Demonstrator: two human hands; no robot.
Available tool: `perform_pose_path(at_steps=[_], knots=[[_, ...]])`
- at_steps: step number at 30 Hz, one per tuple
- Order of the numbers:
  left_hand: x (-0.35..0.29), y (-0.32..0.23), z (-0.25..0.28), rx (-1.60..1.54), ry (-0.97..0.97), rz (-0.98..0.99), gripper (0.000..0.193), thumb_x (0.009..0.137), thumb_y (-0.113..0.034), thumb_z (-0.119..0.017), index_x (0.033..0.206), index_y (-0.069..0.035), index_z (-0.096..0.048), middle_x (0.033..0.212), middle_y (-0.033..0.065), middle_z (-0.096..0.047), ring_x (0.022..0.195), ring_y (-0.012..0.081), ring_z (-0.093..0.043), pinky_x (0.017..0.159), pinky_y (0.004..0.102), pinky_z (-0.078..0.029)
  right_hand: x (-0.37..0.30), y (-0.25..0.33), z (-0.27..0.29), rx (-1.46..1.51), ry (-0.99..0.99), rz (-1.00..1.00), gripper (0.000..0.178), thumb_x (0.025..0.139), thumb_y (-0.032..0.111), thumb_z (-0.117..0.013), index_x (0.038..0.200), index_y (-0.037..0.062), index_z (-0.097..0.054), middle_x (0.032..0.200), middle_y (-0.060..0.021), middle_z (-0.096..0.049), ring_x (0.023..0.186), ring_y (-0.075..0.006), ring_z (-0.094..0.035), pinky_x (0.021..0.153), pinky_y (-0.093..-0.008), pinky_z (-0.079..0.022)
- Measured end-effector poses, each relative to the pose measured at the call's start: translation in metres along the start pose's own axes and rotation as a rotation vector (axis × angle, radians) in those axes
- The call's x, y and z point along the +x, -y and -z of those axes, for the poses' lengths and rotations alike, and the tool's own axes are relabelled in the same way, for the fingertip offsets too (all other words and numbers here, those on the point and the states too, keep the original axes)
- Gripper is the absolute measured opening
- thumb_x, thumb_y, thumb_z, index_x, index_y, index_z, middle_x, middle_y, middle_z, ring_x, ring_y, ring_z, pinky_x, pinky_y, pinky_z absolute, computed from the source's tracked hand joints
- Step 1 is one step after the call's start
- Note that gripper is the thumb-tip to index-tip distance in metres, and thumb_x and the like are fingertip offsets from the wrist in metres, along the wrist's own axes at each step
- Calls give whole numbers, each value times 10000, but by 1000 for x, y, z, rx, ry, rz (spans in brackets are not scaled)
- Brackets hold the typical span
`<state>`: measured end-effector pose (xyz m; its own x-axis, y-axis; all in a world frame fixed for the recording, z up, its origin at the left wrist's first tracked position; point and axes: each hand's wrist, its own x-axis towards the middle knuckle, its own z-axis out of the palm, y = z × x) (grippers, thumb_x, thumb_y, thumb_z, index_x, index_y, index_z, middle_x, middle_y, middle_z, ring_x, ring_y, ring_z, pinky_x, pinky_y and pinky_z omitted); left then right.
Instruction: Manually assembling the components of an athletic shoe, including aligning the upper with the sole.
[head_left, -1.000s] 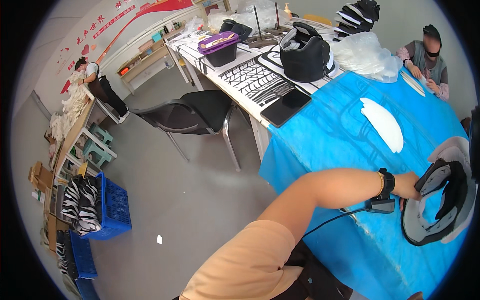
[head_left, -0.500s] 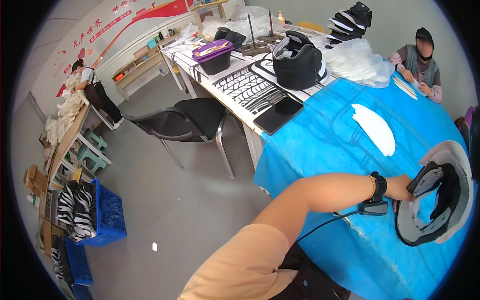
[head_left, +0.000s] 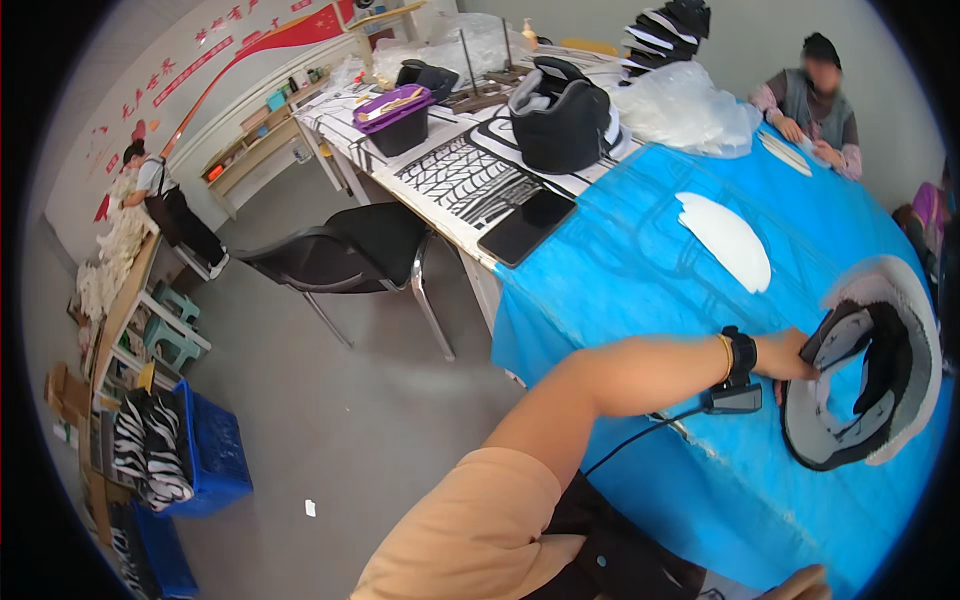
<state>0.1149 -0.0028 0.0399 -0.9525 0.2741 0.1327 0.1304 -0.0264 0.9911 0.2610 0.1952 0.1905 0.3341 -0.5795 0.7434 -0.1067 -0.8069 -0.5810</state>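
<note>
My left hand point(head_left: 787, 356), with a black watch on its wrist, grips the left rim of a padded helmet liner point(head_left: 822, 415). The liner is a black-and-grey ring with a pale curved panel standing along its far right side. It rests tilted on the blue table cover point(head_left: 640, 310), its opening facing me. The thumb is inside the rim, and the other fingers are mostly hidden. Only a small part of my right hand point(head_left: 800, 586) shows at the lower edge, apart from the liner; its fingers cannot be made out. Beyond the liner lies a white leaf-shaped piece point(head_left: 728, 243).
A black phone point(head_left: 527, 226), another black padded liner point(head_left: 562, 118), a purple-rimmed basket point(head_left: 395, 118) and clear plastic bags point(head_left: 690, 110) lie farther back. A co-worker point(head_left: 822, 105) sits at the far right. A black chair point(head_left: 350, 250) stands left of the table.
The whole view has shifted, so the table and its things sit farther left and higher. Part of my right hand has come in at the bottom. My left hand keeps its grip on the liner.
</note>
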Motion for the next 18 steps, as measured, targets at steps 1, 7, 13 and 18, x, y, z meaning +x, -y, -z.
perform_pose_path(at_steps=[1, 7, 13, 18], knots=[[-3, -3, 0, 8, -19, 4, 326, 894, -165, -602, 1070, 100, -530, 899, 190, -649, 607, 250, -672, 475, 318, -578, 2, 8, 2, -202, 39, -113, 89, 769, 111, -636, 725, 36, -618, 635, -105, -605, 474, -219, -574, 414, -295, -469], [-1, -10, 0, 9, -7, 16, 321, 888, -175, -609, 1063, 87, -546, 921, 183, -652, 615, 250, -672, 480, 317, -576, 2, 12, -9, -612, -218, -232, 102, 742, 86, -660, 688, 68, -575, 618, -72, -608, 505, -190, -539, 478, -278, -449], [3, -6, 2, 11, -28, 33, 304, 876, -189, -613, 993, 89, -578, 834, 168, -665, 561, 246, -670, 456, 308, -554, -19, -16, -13, -593, -329, 306, 393, 775, 18, -619, 1156, 107, -581, 603, -19, -558, 476, -155, -553, 414, -268, -395], [-4, -10, -2, 20, -51, 8, 325, 872, -193, -620, 1004, 101, -575, 877, 187, -664, 591, 256, -676, 464, 313, -567, -25, -4, -19, -574, -384, 265, 518, 783, 9, -615, 1269, 159, -519, 605, -11, -539, 457, -146, -560, 414, -264, -394]])
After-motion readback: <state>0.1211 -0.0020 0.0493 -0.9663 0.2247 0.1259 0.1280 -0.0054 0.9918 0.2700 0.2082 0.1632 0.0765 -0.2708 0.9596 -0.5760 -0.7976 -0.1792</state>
